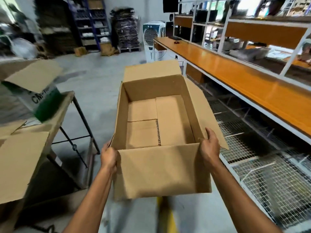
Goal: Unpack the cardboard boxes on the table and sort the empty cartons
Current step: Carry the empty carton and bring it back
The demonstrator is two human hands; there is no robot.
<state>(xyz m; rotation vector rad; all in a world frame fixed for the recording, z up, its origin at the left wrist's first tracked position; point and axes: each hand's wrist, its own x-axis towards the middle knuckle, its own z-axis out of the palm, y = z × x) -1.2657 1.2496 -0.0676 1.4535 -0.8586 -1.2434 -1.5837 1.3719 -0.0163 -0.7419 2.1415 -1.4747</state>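
I hold a large open cardboard carton (pixel 161 170) in front of me, above the floor. Its flaps stand open and only its folded bottom panels show inside; it holds nothing. My left hand (pixel 109 157) grips the near left corner, fingers curled round the edge. At the near right corner, my right hand (pixel 210 147) grips the rim where the side flap meets the wall. More open cartons (pixel 21 163) stand on the metal table (pixel 67 105) to my left.
A long orange-topped workbench (pixel 252 84) with white framing and wire-mesh racks (pixel 269 182) runs along the right. An air cooler (pixel 152 41) stands ahead, with shelving and stacked flat cardboard (pixel 126 31) at the back. The grey floor (pixel 94 78) lies between table and bench.
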